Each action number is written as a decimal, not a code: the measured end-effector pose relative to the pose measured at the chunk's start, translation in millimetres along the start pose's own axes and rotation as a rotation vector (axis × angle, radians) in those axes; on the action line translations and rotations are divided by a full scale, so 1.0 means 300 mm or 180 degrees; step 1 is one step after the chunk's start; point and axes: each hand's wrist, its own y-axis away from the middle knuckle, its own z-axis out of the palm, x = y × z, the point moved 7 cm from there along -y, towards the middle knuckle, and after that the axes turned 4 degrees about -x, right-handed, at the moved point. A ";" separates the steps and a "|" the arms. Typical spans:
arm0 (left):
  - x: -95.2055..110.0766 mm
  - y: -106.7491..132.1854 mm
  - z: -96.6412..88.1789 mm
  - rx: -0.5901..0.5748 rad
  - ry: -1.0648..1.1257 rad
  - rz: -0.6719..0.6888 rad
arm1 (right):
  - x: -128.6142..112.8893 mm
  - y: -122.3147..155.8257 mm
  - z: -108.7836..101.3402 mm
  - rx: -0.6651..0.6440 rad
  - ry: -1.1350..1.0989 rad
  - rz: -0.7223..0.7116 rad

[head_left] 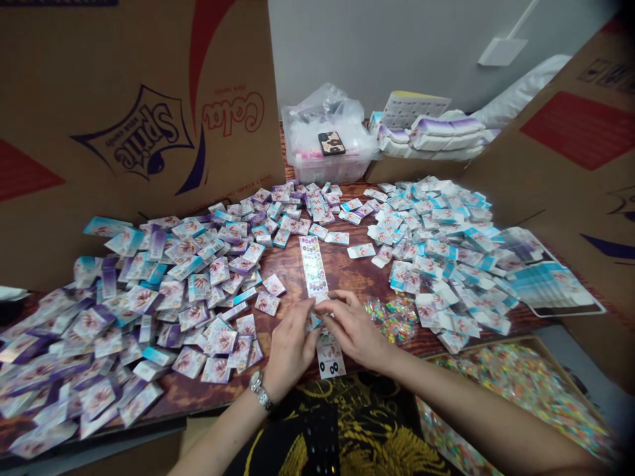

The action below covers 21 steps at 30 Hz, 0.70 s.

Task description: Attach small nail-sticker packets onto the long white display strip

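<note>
My left hand (290,344), with a metal watch at the wrist, is closed on a small blue-and-white carton (313,322). My right hand (354,330) meets it from the other side, fingers pinched at the carton's upper end. Most of the carton is hidden by my fingers. Under and beyond my hands lies a printed strip (312,264) with rows of small coloured round designs. Its near part, with black ring shapes, shows below my hands. Small clear packets of coloured candy (397,317) lie just right of my right hand.
Many small cartons are heaped on the left (198,284), and another heap (441,231) lies right. Large cardboard boxes (149,79) flank the table. A plastic tub (327,168) carrying a phone (331,143) stands at the back. More candy packets fill a box (516,383) lower right.
</note>
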 end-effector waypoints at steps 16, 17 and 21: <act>0.007 0.022 -0.005 0.0168 -0.0294 0.0146 | 0.063 0.016 0.053 0.0480 -0.1683 0.1131; 0.006 0.024 -0.003 0.0183 -0.0307 0.0125 | 0.072 0.014 0.060 0.0498 -0.1875 0.1231; -0.004 0.030 0.007 0.0253 -0.0336 0.0027 | 0.112 0.009 0.087 0.0521 -0.2316 0.1574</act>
